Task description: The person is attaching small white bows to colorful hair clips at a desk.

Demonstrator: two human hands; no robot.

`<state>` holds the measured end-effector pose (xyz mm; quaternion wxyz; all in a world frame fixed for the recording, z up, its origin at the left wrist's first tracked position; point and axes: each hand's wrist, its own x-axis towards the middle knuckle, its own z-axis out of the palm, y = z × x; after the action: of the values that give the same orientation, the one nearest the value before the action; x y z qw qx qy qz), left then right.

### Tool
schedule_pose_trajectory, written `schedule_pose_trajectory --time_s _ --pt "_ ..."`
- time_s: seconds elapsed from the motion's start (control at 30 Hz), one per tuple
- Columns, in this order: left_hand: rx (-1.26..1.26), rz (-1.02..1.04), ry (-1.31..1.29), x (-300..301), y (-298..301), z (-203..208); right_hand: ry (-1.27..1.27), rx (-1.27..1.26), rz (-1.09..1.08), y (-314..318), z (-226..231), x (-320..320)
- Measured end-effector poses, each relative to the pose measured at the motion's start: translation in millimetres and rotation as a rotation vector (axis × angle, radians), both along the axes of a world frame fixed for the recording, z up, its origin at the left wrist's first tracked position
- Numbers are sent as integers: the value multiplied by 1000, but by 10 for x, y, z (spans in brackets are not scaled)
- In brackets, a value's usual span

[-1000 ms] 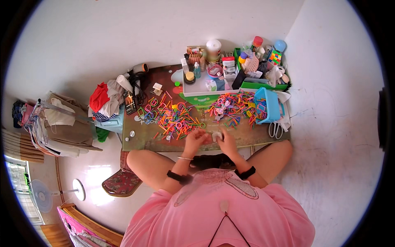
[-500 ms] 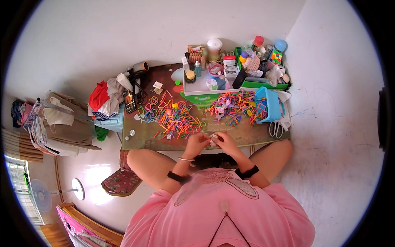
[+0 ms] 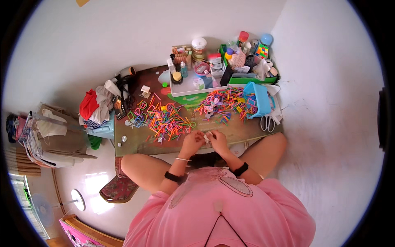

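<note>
Over the near edge of the worktop (image 3: 133, 140), the left hand (image 3: 192, 142) and right hand (image 3: 218, 142) were close together, each grip apparently pinching the same pale piece (image 3: 206, 139), too small to identify. Farther off lay a left pile (image 3: 168, 119) of bright sticks and rings and a right pile (image 3: 224, 105), with a blue basket (image 3: 258, 100) at its right end. The step in hand seemed to be fingertip work on the piece; the next move likely called for a light, steady pinch from both sides.
</note>
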<state>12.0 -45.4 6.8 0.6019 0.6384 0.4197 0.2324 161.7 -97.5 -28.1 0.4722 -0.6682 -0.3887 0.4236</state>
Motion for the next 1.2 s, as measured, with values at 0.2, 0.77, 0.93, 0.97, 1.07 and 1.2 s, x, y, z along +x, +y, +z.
schedule_pose_trajectory --time_s 0.2,0.77,0.93,0.97,1.07,1.2 --pt "235 113 198 -245 106 16 -477 30 -103 -40 -120 869" --pt "730 399 497 -524 530 -2 -1006 -222 142 204 118 680" --pt "114 91 19 61 166 -116 -535 140 187 154 219 235" --pt "112 95 20 107 126 -140 -534 140 191 149 271 143" --pt "-289 168 -207 145 57 -128 -508 258 198 87 459 32" --pt "-453 302 -327 61 73 -27 -452 301 266 28 366 70"
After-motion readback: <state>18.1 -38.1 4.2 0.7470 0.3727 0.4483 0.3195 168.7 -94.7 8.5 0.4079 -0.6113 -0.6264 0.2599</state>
